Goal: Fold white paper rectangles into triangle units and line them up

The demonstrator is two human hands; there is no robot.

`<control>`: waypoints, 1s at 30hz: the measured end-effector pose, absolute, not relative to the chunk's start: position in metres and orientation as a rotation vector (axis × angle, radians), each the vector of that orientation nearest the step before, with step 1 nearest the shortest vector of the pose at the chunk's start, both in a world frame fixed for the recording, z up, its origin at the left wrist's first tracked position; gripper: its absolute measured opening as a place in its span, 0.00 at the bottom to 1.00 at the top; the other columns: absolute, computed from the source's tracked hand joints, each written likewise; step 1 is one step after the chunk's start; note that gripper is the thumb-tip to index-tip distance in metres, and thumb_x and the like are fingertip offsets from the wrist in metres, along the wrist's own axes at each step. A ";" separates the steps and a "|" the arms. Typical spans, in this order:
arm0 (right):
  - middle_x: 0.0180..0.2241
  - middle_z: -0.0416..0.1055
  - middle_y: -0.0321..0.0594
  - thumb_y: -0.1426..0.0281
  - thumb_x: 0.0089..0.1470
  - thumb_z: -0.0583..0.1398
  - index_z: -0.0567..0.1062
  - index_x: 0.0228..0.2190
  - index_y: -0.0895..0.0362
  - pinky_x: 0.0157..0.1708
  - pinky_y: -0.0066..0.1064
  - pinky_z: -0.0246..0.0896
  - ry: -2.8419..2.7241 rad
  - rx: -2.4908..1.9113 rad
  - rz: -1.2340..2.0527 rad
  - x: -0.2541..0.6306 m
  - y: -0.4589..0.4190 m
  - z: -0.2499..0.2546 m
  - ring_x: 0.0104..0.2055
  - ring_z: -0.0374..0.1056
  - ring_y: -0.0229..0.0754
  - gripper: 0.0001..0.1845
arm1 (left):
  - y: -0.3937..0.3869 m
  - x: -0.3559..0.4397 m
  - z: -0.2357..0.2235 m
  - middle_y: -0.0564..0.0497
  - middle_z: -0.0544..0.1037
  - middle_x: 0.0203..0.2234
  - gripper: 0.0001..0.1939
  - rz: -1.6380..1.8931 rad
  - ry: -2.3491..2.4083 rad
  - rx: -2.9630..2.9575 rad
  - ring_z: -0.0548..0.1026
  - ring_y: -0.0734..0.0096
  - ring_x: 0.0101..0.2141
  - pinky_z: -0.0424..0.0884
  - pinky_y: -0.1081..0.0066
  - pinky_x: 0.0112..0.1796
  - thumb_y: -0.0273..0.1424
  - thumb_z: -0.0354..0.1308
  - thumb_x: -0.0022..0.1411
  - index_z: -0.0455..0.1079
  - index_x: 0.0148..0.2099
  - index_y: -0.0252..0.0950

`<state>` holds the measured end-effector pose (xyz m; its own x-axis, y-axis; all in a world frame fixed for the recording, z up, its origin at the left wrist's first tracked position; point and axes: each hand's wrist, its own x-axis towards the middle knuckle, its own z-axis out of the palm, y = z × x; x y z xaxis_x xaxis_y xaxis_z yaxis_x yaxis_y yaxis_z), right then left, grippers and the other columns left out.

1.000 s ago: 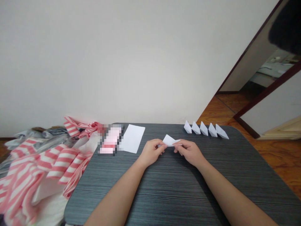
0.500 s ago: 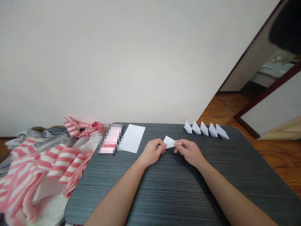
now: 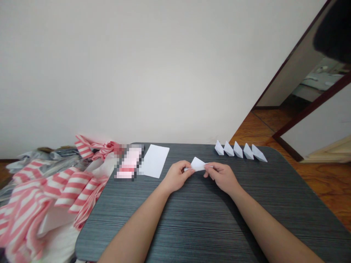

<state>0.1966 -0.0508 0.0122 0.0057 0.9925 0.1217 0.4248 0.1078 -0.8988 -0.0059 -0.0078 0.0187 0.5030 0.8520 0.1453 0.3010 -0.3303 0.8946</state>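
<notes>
Between my two hands is a small folded white paper (image 3: 197, 163), its pointed top rising above the fingers and a strip along its lower edge. My left hand (image 3: 177, 176) pinches the left end with thumb and fingers. At the other end, my right hand (image 3: 221, 176) is closed on the right corner. Several white folded paper boats (image 3: 238, 149) stand in a row at the table's far right. To the left of my hands lies a stack of white paper (image 3: 155, 160), flat on the table.
The dark, wood-grained table (image 3: 192, 226) stands against a pale wall (image 3: 153, 73). A pixelated pink and white object (image 3: 128, 162) lies beside the paper stack. Red-and-white striped cloth (image 3: 52, 193) is heaped left of the table. Wooden floor (image 3: 326, 182) and a doorway are at right.
Both hands have shifted very slightly, and the folded paper between them has tilted, showing more of its lower strip. The boats and paper stack have stayed in place.
</notes>
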 end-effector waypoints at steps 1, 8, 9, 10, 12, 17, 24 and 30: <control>0.22 0.74 0.37 0.62 0.54 0.54 0.77 0.30 0.57 0.22 0.28 0.56 -1.543 -1.446 0.852 0.197 -0.051 0.012 0.23 0.65 0.38 0.15 | -0.008 -0.006 0.019 0.51 0.72 0.28 0.10 0.794 0.939 1.871 0.67 0.74 0.29 0.61 0.75 0.30 0.36 0.52 0.58 0.69 0.33 0.34; 0.22 0.74 0.38 0.62 0.55 0.54 0.77 0.32 0.57 0.22 0.28 0.56 -1.541 -1.435 0.850 0.196 -0.051 0.014 0.23 0.65 0.39 0.15 | -0.008 -0.006 0.018 0.50 0.73 0.31 0.10 0.806 0.900 1.810 0.69 0.74 0.30 0.63 0.74 0.32 0.36 0.55 0.56 0.67 0.31 0.33; 0.22 0.74 0.38 0.62 0.55 0.54 0.77 0.32 0.57 0.22 0.27 0.56 -1.541 -1.436 0.849 0.196 -0.051 0.014 0.23 0.65 0.39 0.15 | -0.008 -0.005 0.017 0.50 0.73 0.30 0.11 0.794 0.905 1.775 0.69 0.74 0.29 0.64 0.74 0.31 0.37 0.54 0.56 0.66 0.31 0.33; 0.22 0.73 0.38 0.62 0.55 0.54 0.77 0.32 0.58 0.22 0.27 0.56 -1.543 -1.436 0.848 0.196 -0.051 0.014 0.23 0.65 0.38 0.15 | -0.008 -0.005 0.016 0.50 0.73 0.28 0.11 0.781 0.907 1.732 0.70 0.74 0.28 0.64 0.74 0.31 0.38 0.54 0.57 0.66 0.31 0.33; 0.22 0.73 0.38 0.62 0.55 0.54 0.77 0.32 0.58 0.22 0.27 0.56 -1.554 -1.427 0.852 0.196 -0.051 0.013 0.23 0.65 0.38 0.15 | -0.008 -0.004 0.012 0.51 0.73 0.25 0.11 0.762 0.900 1.636 0.70 0.74 0.26 0.65 0.74 0.29 0.38 0.53 0.58 0.65 0.34 0.33; 0.22 0.73 0.38 0.63 0.54 0.56 0.75 0.35 0.58 0.22 0.26 0.55 -1.551 -1.393 0.878 0.196 -0.050 0.010 0.21 0.63 0.36 0.13 | -0.007 -0.002 0.006 0.53 0.72 0.21 0.10 0.800 0.883 1.552 0.70 0.75 0.22 0.65 0.76 0.26 0.36 0.52 0.58 0.64 0.38 0.34; 0.20 0.72 0.37 0.62 0.55 0.55 0.72 0.38 0.58 0.21 0.27 0.54 -1.491 -1.419 0.861 0.197 -0.049 0.001 0.19 0.60 0.35 0.14 | -0.007 -0.004 0.006 0.54 0.70 0.19 0.10 0.793 0.868 1.569 0.69 0.77 0.20 0.63 0.77 0.23 0.35 0.52 0.59 0.63 0.39 0.34; 0.21 0.73 0.37 0.63 0.54 0.56 0.73 0.37 0.57 0.21 0.27 0.54 -1.546 -1.433 0.842 0.196 -0.049 0.005 0.19 0.61 0.36 0.13 | -0.008 -0.002 0.008 0.55 0.70 0.22 0.17 0.794 0.836 1.533 0.68 0.79 0.20 0.62 0.78 0.23 0.32 0.54 0.57 0.58 0.49 0.36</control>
